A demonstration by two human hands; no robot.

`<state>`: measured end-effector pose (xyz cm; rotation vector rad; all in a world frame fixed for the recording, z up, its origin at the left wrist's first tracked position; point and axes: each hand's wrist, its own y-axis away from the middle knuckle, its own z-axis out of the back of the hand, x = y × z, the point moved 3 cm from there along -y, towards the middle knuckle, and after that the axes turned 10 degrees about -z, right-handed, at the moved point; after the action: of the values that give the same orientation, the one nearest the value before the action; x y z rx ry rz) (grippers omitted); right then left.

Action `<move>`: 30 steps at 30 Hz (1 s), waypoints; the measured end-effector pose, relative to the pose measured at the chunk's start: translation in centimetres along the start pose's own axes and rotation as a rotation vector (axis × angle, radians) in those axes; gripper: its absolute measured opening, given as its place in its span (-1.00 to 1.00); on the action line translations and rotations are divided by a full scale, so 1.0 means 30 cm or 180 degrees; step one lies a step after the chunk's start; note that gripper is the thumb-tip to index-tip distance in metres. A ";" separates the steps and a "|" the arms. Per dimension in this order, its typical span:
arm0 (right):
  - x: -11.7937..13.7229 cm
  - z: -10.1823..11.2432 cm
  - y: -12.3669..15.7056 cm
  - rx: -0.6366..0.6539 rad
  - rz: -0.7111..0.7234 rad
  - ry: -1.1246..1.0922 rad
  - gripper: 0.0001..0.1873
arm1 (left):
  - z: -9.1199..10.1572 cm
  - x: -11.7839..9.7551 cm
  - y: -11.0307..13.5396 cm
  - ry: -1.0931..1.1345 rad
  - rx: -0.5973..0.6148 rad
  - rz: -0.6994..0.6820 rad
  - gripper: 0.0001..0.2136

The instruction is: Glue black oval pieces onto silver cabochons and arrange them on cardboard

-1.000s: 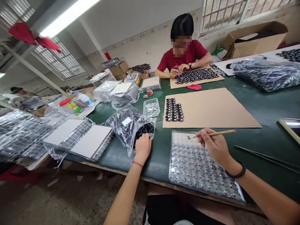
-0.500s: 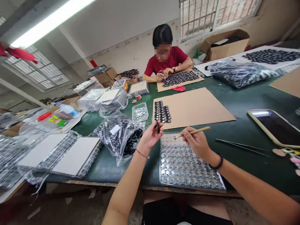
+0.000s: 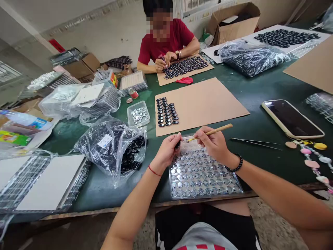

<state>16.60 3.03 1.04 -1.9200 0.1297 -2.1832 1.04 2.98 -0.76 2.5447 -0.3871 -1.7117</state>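
my left hand [image 3: 168, 150] pinches a black oval piece [image 3: 177, 144], right hand [image 3: 212, 143] gripping the wooden stick [image 3: 214, 131], tip just beside it, needs steady aim

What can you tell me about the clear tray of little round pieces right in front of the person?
The clear tray looks like thin moulded plastic, a rectangle with rows of round pockets, most holding a silver disc. It lies flat at the near edge of the green table, next to a cardboard sheet. The left hand, pinching a dark piece, and the right hand, gripping a wooden stick, are over its far end.
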 end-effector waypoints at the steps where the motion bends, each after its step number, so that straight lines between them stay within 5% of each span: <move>1: 0.001 0.001 0.001 -0.0023 0.0001 -0.0049 -0.69 | -0.004 0.001 0.000 -0.0054 0.0011 -0.0059 -0.70; 7: 0.013 0.020 -0.010 -0.0156 -0.0039 -0.0416 -0.70 | 0.001 0.003 -0.005 -0.0039 -0.0140 -0.0264 -0.67; 11: 0.015 0.044 -0.025 -0.0393 -0.0171 -0.0541 -0.68 | 0.006 -0.028 0.003 -0.0905 -0.0245 -0.0553 -0.69; 16: 0.009 0.047 -0.030 -0.0434 -0.0264 -0.0593 -0.67 | -0.025 -0.064 0.045 -0.3162 0.0671 -0.1059 -0.81; 19: 0.013 0.041 -0.029 -0.0379 -0.0211 -0.0630 -0.68 | -0.024 -0.053 0.060 -0.3848 0.1039 -0.1064 -0.81; 30: 0.008 0.019 -0.021 -0.0209 -0.0251 -0.0517 -0.66 | -0.027 -0.030 0.067 -0.4126 0.0949 -0.1265 -0.85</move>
<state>17.08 3.63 1.49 -2.1642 0.1006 -2.0840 1.10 1.15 0.74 1.2575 -0.1402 -3.4641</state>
